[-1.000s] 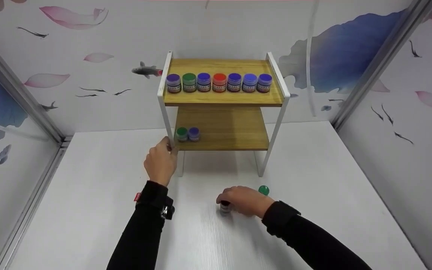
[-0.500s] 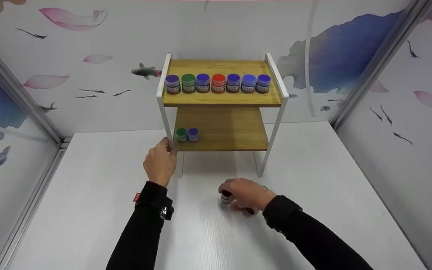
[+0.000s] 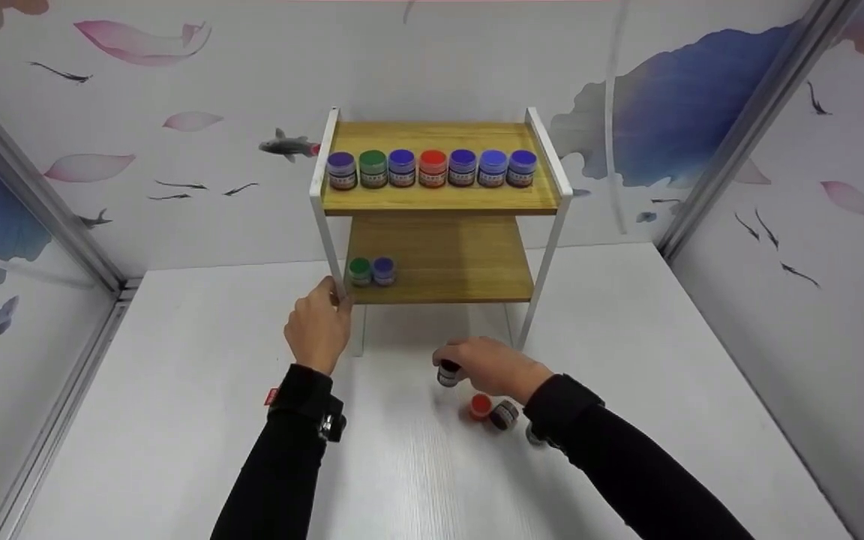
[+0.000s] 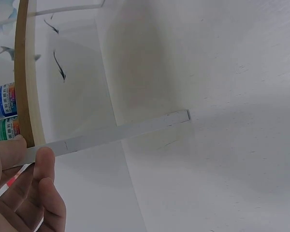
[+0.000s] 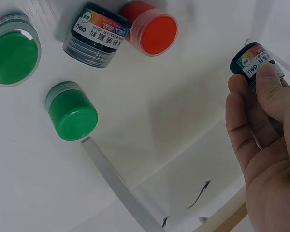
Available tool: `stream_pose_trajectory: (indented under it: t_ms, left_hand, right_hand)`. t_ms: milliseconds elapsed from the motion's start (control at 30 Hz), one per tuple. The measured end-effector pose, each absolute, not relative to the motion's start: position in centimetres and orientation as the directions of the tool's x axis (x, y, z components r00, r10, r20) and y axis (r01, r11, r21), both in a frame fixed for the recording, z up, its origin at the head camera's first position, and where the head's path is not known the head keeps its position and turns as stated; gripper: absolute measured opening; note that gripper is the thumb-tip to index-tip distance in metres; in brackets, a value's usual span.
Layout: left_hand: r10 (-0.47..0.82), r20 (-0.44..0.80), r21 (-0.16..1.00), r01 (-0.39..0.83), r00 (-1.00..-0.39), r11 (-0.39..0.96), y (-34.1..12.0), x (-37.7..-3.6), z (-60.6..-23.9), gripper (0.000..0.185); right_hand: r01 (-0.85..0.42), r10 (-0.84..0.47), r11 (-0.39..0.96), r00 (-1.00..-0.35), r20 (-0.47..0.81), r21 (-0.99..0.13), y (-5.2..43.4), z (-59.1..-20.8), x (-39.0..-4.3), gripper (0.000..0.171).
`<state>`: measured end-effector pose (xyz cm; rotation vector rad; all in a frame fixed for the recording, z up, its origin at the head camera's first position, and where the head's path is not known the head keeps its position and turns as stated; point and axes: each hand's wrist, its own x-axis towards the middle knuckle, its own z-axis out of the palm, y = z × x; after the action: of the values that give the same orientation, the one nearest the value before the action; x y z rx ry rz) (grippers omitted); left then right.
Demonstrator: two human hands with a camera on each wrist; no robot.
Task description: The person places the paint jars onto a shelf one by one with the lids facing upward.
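Note:
My left hand (image 3: 318, 326) grips the white front-left leg (image 4: 121, 131) of a small two-tier shelf, thumb and fingers around it at the lower board's corner. In front of the shelf, my right hand (image 3: 492, 365) pinches a small dark paint jar (image 5: 251, 60) between thumb and fingers; its label faces the right wrist camera. Below that hand lie a red-lidded jar (image 3: 480, 406) and a dark jar (image 3: 504, 415) on its side. The right wrist view also shows a green jar (image 5: 72, 113) and a green-lidded jar (image 5: 12, 58) at the left.
Several jars with purple, green, blue and red lids, one a red-lidded jar (image 3: 433, 169), line the upper board (image 3: 432, 201). A green-lidded jar (image 3: 360, 271) and a blue-lidded jar (image 3: 383, 271) stand at the left of the lower board (image 3: 462, 262). Printed walls enclose the white table (image 3: 177, 450).
My right hand has moved forward toward the shelf with the dark jar, which has risen and tilted. The red-lidded and dark jars behind it came into sight. My left hand keeps its hold.

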<state>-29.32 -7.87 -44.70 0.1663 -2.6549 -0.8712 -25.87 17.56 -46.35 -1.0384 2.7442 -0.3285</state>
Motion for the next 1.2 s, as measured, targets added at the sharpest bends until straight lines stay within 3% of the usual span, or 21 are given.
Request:
stream_pose_trajectory:
  t_ms: [300, 700, 967, 1200]
  left_hand:
    - [-0.223, 0.300, 0.604, 0.004, -0.928, 0.797, -7.9, -29.3, -44.7, 0.016]
    - [-0.221, 0.286, 0.611, 0.000, -0.933, 0.792, -8.0, -29.3, -44.8, 0.015]
    - [-0.224, 0.278, 0.608, -0.010, -0.934, 0.794, -8.1, -29.3, -44.7, 0.016]
    - [-0.214, 0.308, 0.608, 0.019, -0.927, 0.793, -7.9, -29.3, -44.8, 0.015]
  right_hand:
    - [-0.642, -0.682, 0.709, -0.729, -0.055, -0.291, 17.2, -44.2, -26.8, 0.035]
    - [-0.569, -0.615, 0.766, -0.784, -0.086, -0.300, 16.5, -40.8, -28.3, 0.039]
    - [-0.549, -0.580, 0.792, -0.813, -0.046, -0.266, 15.8, -39.0, -29.3, 0.033]
    - [-0.528, -0.567, 0.791, -0.822, -0.045, -0.310, 15.5, -38.1, -30.4, 0.035]
